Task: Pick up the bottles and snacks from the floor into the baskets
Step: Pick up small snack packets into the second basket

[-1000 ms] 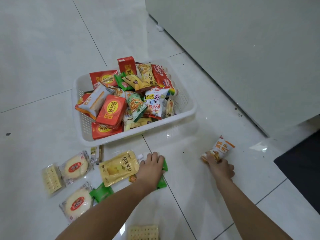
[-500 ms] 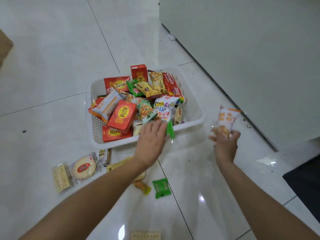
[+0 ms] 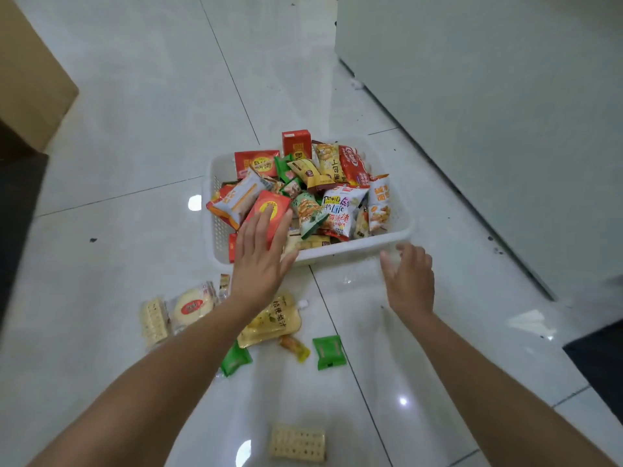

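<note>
A white basket full of snack packets stands on the tiled floor. The orange-and-white packet lies inside at its right end. My left hand hovers flat over the basket's near left corner, fingers spread, holding nothing. My right hand is open just in front of the basket's near right rim. On the floor lie a yellow juice pouch, two green packets, a small orange candy, a round cake packet and cracker packs.
A white cabinet wall runs along the right. A cardboard box stands at the far left, with a dark mat below it. Another dark mat lies at the right edge.
Both hands let go: the orange-and-white packet from my right hand and the green packet from my left now lie in the basket. Both hands are open and empty.
</note>
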